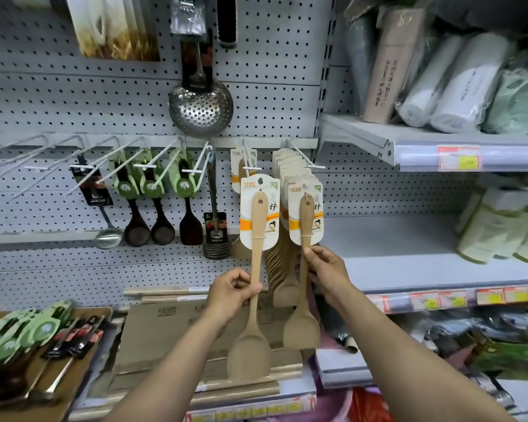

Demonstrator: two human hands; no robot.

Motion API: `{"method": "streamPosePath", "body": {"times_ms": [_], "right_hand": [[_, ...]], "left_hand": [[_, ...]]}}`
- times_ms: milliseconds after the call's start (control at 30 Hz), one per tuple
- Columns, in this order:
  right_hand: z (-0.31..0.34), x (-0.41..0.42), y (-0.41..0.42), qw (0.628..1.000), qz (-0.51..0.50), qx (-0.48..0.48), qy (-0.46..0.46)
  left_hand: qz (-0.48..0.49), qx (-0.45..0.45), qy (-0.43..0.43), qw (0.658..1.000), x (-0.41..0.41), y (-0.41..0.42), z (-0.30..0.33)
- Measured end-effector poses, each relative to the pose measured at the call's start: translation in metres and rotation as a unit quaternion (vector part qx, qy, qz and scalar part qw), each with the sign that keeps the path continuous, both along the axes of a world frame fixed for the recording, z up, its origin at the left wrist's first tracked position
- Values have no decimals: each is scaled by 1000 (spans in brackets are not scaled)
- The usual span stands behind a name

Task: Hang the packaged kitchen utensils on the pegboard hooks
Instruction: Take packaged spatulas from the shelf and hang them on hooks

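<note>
Two packaged wooden spatulas are held up in front of the pegboard (272, 95). The left spatula (254, 269) is gripped at its handle by the left hand (230, 295), whose fingers (241, 277) are curled round the shaft below the card; its blade hangs down over a flattened carton (153, 333) lying on the lower shelf. The right spatula (304, 281) is pinched at its handle just under its card by the right hand (328, 271), thumb and forefinger closed on the wood. Both cards are raised to just below two white hooks: the left card near a hook (248, 158) that already carries one carded spatula, the right card in front of a hook (302, 156) loaded with a thick row of the same spatulas. Whether either card is threaded on its hook cannot be told. To the left on the pegboard, dark spoons (148, 202) with green cards are hung in a row, and a steel skimmer (200, 108) is hung above. More carded utensils (28, 333) are laid on a brown tray at lower left. Rolled goods (451, 83) are stacked on the upper right shelf.
</note>
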State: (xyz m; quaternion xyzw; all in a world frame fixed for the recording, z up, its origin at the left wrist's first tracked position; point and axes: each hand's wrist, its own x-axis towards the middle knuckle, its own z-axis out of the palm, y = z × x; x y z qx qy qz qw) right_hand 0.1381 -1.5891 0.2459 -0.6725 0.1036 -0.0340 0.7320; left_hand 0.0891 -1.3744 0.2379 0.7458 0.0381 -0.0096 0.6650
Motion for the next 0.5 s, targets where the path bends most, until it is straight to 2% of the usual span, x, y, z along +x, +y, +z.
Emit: {"method": "streamPosePath", "body": {"times_ms": [267,433,500], "right_hand": [[-7,17,-2,999,-18,-34,39],[12,6,8,970,-216,-102,41],[26,1,20,977,-199,-76,-20]], "left_hand": [[0,5,-4,1000,1,4,-5],[3,-6,-6,1000,-2,3,-8],[2,-5,-7,1000,-1,2,-10]]}}
